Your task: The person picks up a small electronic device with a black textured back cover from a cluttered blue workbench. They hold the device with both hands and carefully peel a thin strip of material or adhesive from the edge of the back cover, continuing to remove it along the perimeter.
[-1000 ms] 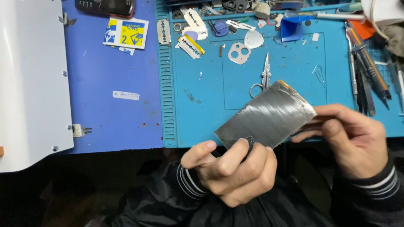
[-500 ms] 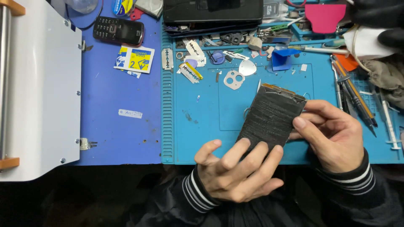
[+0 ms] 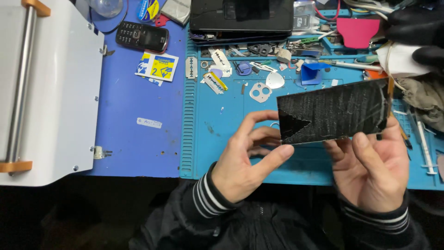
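Both hands hold a flat black rectangular panel, streaked with grey residue, lengthwise above the blue work mat. My left hand pinches its lower left corner between thumb and fingers. My right hand supports its right end from below, thumb on the front near the lower edge. A darker triangular patch marks the panel's left end.
A white machine with a metal roller fills the left. A black keypad phone, a yellow-blue card, a black device, small metal parts, tweezers, a syringe and a pink plastic piece lie along the back and right.
The panel has turned from standing upright to lying lengthwise, and both hands have shifted to its ends. The camera has tilted up, showing more of the far bench.
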